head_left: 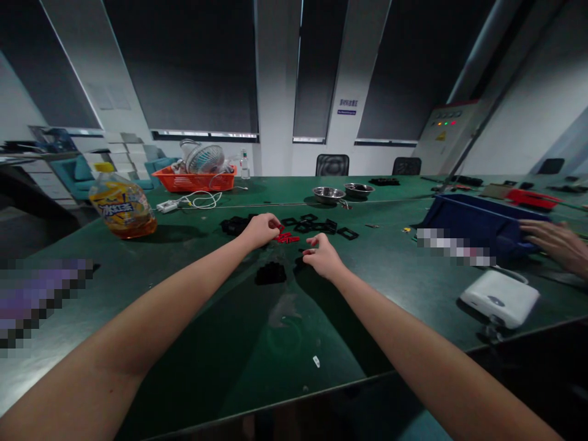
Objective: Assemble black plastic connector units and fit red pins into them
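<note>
Both my arms reach out over a dark green table (257, 343). My left hand (260, 229) is curled, its fingertips on a small heap of red parts (286, 237). My right hand (323, 255) is closed in a pinch, with a small red part at its fingertips. Several flat black frame pieces (316, 225) lie just beyond the red parts. A black block (271, 273) sits on the table between my wrists, nearer to me.
A tipped juice bottle (122, 208) lies at the left. An orange basket with a fan (196, 179), a white power strip (168, 206) and two steel bowls (329, 195) stand further back. Another person's hand (558, 244) rests by a dark blue bin (473, 228). A white device (500, 297) lies at the right edge.
</note>
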A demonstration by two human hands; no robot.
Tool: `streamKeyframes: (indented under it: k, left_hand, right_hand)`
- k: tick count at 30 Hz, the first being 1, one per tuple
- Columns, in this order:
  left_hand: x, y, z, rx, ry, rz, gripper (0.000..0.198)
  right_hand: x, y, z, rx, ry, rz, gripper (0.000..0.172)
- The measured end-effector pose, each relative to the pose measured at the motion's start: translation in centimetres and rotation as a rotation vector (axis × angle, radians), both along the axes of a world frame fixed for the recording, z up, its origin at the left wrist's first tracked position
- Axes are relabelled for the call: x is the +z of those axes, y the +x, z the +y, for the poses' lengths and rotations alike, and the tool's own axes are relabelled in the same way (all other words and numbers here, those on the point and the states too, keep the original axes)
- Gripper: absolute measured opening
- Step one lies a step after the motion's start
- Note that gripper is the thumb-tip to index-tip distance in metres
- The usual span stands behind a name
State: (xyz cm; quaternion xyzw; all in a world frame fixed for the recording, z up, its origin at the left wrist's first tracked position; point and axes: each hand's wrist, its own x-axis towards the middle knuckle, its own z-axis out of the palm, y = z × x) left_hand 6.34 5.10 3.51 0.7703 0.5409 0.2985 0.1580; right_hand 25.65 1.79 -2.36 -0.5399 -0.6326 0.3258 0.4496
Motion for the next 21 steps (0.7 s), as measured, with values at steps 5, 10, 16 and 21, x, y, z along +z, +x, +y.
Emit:
streamKeyframes:
  k: [5, 10, 16, 21]
  left_hand:
    - [-0.4, -0.8, -2.0, -0.06, -0.163, -0.284, 0.017]
    - [-0.2, -1.6, -4.3, -0.146, -0.249, -0.491, 0.015]
    - [-0.3, -2.3, -5.6, -0.229, -0.261, -0.635, 0.018]
    - [-0.8, -2.9, -6.0, -0.245, -0.253, -0.704, 0.019]
  right_hand:
    - [1.6, -0.8, -0.5, 0.093, 0.055, -0.041, 0.036]
    - [5.0, -2.5, -1.4, 0.235, 0.189, -0.131, 0.015]
    - [6.9, -3.6, -1.8, 0.301, 0.284, -0.282, 0.018]
    - [5.9, -3.7, -2.2, 0.393, 0.228, -0.092, 0.023]
